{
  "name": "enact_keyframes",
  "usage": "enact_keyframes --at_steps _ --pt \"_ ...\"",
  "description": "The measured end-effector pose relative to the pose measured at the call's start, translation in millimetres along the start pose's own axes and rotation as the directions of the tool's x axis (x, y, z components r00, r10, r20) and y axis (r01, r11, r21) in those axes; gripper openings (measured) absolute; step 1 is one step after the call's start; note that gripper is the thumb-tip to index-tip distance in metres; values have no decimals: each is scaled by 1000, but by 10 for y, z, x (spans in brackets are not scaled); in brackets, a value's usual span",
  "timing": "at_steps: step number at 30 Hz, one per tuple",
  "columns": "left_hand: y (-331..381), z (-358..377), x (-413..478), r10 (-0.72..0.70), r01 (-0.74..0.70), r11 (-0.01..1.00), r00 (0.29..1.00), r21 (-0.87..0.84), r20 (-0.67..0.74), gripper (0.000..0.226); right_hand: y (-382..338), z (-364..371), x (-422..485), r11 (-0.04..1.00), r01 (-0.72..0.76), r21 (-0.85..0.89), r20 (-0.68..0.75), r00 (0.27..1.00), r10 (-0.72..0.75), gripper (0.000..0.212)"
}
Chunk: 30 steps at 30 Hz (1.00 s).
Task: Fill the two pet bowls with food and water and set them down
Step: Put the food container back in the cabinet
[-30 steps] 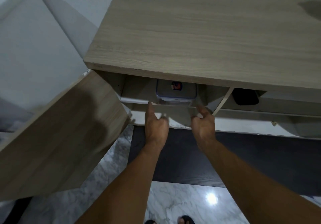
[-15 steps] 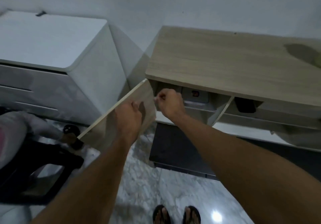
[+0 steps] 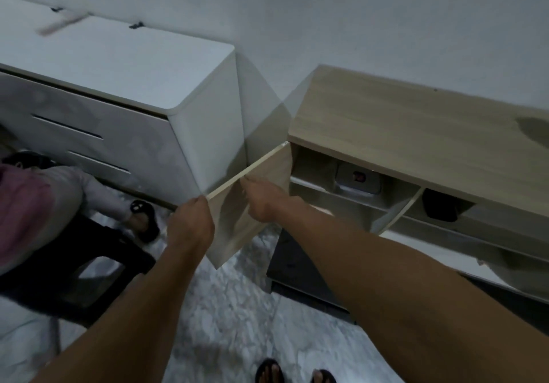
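Container (image 3: 358, 181) — where is it sitting?
Inside the open cabinet (image 3: 416, 121), on a shelf.
And the hands?
Left hand (image 3: 190, 225) fingers are gripping the cabinet door (image 3: 230, 225) edge; right hand (image 3: 263, 203) is touching its inner face — fingers I cannot tell.

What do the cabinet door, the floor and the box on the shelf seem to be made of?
Cabinet door: matte wood-look board, probably laminate; even grain, pale edge strip. Floor: marble or marble-look tile, seemingly polished; grey-white veins. Box: apparently clear plastic with a greyish lid; too blurred to be sure.
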<state>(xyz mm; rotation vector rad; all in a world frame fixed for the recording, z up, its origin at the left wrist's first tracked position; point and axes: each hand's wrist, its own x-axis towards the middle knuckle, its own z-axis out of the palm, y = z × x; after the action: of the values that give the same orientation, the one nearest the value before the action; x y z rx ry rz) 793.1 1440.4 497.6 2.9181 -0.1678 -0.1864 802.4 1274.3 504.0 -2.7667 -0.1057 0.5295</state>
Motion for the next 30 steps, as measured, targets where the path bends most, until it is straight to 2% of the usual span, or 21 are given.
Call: enact_keyframes --at_steps 2,6,8,10,12,14,17,20,22,24,26,30 --pt "-18 -1 20 -15 15 1000 1000 -9 -8 31 32 79 -15 1000 -29 8 23 999 29 70" --pt "1 -4 15 -89 89 989 996 -119 4 24 111 206 -117 998 -63 31 49 997 62 63" --pt "70 -21 -45 -123 126 980 992 -156 24 21 119 211 -176 994 -86 66 -46 995 89 54" --pt "139 -53 -92 -152 158 971 987 -181 46 17 120 168 -224 989 -106 104 -215 968 126 46" --pt "195 -61 -103 -169 183 958 982 -219 83 13 139 96 -250 992 -62 109 -284 955 91 58" --pt "262 -64 -155 -164 197 948 975 -249 147 10 152 49 -279 1000 13 20 -213 977 -9 73" --pt "377 -32 -225 -154 220 924 963 -314 222 4 179 70 -333 985 56 -162 -137 987 -79 57" --pt "549 44 -324 -125 240 901 941 -361 315 9 291 72 -465 989 22 -144 -158 986 -45 37" --pt "705 115 -406 -71 292 845 891 -447 448 2 410 31 -576 995 -29 -92 -166 986 13 32" --pt "879 182 -478 24 269 845 845 -463 535 3 564 -6 -688 996 -81 -41 -172 982 73 32" --pt "1063 248 -496 74 169 901 848 -401 525 11 752 -4 -814 992 -126 4 -186 975 125 30" --pt "1424 267 -335 44 34 963 959 -266 281 17 1124 33 -1071 970 -237 58 -242 939 244 25"
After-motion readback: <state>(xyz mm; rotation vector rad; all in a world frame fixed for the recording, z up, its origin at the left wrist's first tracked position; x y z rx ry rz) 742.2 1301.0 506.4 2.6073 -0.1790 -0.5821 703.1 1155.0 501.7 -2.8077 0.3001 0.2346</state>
